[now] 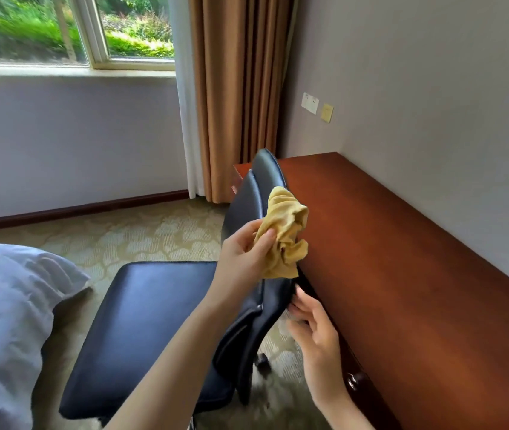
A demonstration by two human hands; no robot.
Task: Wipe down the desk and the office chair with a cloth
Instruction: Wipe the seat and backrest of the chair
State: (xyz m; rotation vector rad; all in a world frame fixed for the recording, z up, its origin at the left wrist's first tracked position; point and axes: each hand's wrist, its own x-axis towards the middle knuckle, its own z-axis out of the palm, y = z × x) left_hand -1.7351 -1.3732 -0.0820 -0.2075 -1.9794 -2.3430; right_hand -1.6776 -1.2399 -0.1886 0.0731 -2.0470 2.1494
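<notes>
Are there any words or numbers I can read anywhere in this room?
No text can be read.
White wall plate: faint marks, too small and blurred to read.
Yellow note stuck on the wall: faint print, too blurred to read.
Yellow crumpled cloth, black leather office chair, brown wooden desk: no writing.

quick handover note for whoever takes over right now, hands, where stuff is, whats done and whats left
Left hand: shut on the yellow cloth, held at the chair backrest.
Right hand: fingers on the backrest's rear edge, next to the desk.
Chair seat faces away from the desk, beside the bed pillow.
Done: cannot tell which surfaces are already wiped.
Left: wipe backrest and seat, and the desk top if not yet wiped.
</notes>
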